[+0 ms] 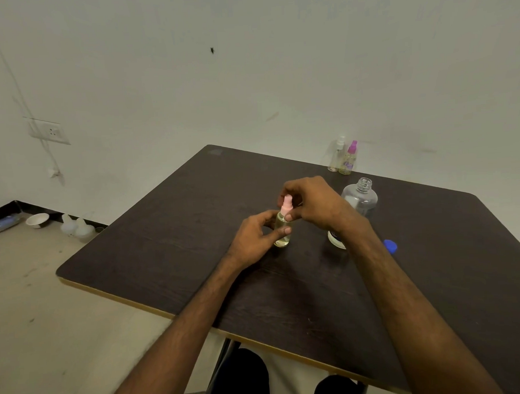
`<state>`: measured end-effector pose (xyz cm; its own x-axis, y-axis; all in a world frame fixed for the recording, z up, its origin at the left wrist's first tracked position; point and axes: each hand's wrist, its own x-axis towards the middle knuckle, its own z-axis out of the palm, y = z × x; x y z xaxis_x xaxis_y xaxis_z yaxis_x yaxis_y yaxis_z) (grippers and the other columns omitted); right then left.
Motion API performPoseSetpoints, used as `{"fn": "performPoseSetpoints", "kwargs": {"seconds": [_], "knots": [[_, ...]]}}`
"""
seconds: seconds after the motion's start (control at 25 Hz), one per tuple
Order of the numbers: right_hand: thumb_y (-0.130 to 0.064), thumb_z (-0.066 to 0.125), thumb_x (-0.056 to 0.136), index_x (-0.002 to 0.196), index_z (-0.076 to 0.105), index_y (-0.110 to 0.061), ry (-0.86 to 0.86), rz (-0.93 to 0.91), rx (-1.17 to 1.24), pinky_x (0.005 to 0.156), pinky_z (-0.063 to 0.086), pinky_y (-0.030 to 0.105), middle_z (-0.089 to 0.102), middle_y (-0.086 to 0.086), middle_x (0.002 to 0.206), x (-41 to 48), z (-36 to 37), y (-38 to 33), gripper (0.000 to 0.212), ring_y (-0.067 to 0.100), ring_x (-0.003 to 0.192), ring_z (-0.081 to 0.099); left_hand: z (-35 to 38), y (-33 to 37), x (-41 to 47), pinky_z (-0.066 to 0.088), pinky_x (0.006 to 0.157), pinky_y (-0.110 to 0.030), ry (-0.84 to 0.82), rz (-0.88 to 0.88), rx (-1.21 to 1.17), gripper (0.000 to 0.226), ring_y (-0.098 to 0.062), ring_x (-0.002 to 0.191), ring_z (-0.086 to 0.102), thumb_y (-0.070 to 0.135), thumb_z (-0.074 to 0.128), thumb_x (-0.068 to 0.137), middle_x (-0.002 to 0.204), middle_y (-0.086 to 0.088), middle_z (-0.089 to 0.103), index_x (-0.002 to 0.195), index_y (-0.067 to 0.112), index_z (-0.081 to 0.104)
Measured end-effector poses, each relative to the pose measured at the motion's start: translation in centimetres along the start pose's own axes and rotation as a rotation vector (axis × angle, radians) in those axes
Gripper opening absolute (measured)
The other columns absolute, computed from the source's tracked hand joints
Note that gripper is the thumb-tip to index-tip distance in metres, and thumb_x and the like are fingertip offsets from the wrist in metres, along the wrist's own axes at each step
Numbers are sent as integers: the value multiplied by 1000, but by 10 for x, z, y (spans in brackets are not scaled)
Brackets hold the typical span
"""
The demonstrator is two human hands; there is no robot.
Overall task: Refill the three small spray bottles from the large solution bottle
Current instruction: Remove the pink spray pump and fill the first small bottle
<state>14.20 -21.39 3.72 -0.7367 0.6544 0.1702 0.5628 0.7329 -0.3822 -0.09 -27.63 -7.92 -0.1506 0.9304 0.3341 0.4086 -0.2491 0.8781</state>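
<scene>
Left hand (254, 235) grips a filled small clear plastic spray bottle (282, 240); right hand (315, 203) pinches its pink pump top (287, 204). Beyond the right hand, white-capped clear bottle (337, 154) and purple-capped clear bottle (349, 160) look finished

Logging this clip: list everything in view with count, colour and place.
pink-topped spray bottle: 1, clear, table middle, in both hands
white-topped spray bottle: 1, clear, table's far edge
magenta-topped spray bottle: 1, clear, beside it
large bottle: 1, clear, uncapped, behind right hand
cap: 1, blue, table right
round object: 1, white, under right wrist
table: 1, dark brown
wall socket: 1, white, left
bowl: 1, white, floor left
containers: 2, whitish, floor by wall
left hand: 1, holds bottle body
right hand: 1, pinches pink top
</scene>
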Motion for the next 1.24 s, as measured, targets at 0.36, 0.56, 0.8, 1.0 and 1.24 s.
{"fn": "performPoseSetpoints", "kwargs": {"seconds": [0.36,0.56,0.8,1.0,1.24], "knots": [[-50,81,69,88,53,-16,24,78,-256,63,51,37,58,2,84,6,7,-1,48,20,74,57,-1,2,-1,52,92,-27,-2,-17,2,33,-1,100,66,28,73,88,105,8,73,120,19,68],[-53,77,74,96,56,-16,13,60,-205,68,52,37,60,-1,85,2,4,-2,48,19,76,59,0,2,-1,50,88,-19,6,-10,-12,31,-1,99,66,25,74,87,105,7,73,117,18,69],[-31,79,80,105,69,-17,-62,-27,-171,83,54,39,70,0,97,3,-4,-2,31,17,90,64,-1,2,0,46,85,-16,-8,-29,-2,32,0,99,65,29,74,87,103,7,73,118,22,67],[-7,78,77,101,71,-14,-108,-51,-156,84,54,38,70,0,98,6,-12,-2,25,15,90,64,-1,2,0,47,87,-18,-5,-42,-9,36,2,100,64,29,74,87,106,8,72,122,24,65],[-18,79,78,103,69,-16,-119,-53,-284,75,49,30,67,0,99,11,-10,-9,27,15,87,61,-2,3,-1,49,88,-20,-9,-23,-10,35,0,100,65,30,74,87,105,8,73,121,22,66]]}}
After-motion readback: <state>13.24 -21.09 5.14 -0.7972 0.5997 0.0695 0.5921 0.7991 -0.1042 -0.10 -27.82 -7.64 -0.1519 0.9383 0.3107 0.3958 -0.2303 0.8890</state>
